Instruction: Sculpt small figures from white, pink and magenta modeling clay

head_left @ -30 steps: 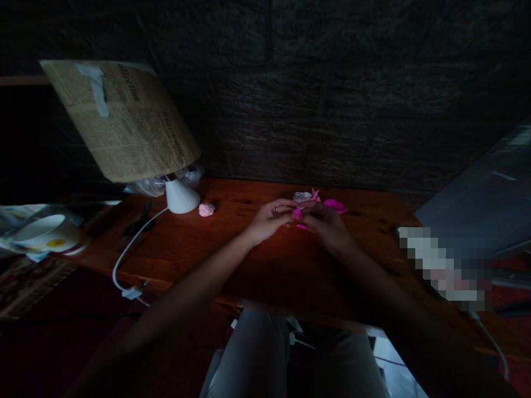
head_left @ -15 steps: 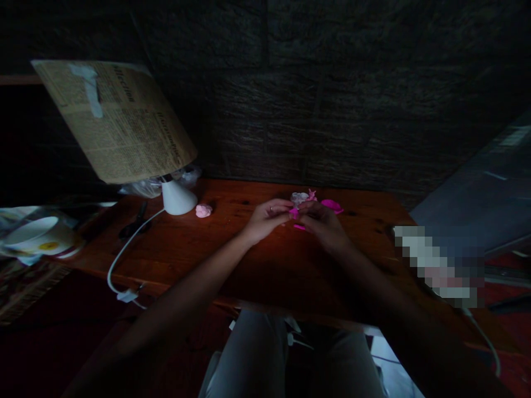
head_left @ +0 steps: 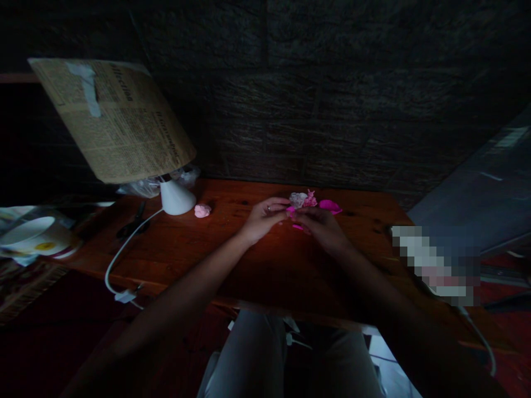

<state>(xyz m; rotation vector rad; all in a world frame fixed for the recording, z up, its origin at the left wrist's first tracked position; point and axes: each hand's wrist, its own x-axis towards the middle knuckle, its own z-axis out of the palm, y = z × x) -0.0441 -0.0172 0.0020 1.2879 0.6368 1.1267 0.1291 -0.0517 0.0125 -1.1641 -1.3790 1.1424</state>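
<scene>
Over the wooden table, my left hand (head_left: 262, 219) and my right hand (head_left: 321, 225) meet with fingertips pinched. Between them is a small bright pink piece (head_left: 291, 210); its material is hard to make out in the dim light. Just below the fingers lies a thin strip of the same pink (head_left: 297, 226). Behind the hands sit a crumpled clear-whitish lump (head_left: 297, 199) and a knobbly light pink figure or clump (head_left: 310, 198). A flat, rounded bright pink piece (head_left: 331, 207) rests to the right of my right hand.
A lamp with a newspaper-print shade (head_left: 116, 121) and white base (head_left: 177, 198) stands at the left, its cord (head_left: 114, 262) hanging over the edge. Nearby are a pale pink lump (head_left: 202, 210), dark scissors (head_left: 133, 225) and a white roll (head_left: 31, 237). A blurred-out item (head_left: 433, 265) lies right.
My right fingers have shifted slightly, uncovering more of the light pink clump behind them. Both hands keep pinching the pink piece. The whole view has drifted a little.
</scene>
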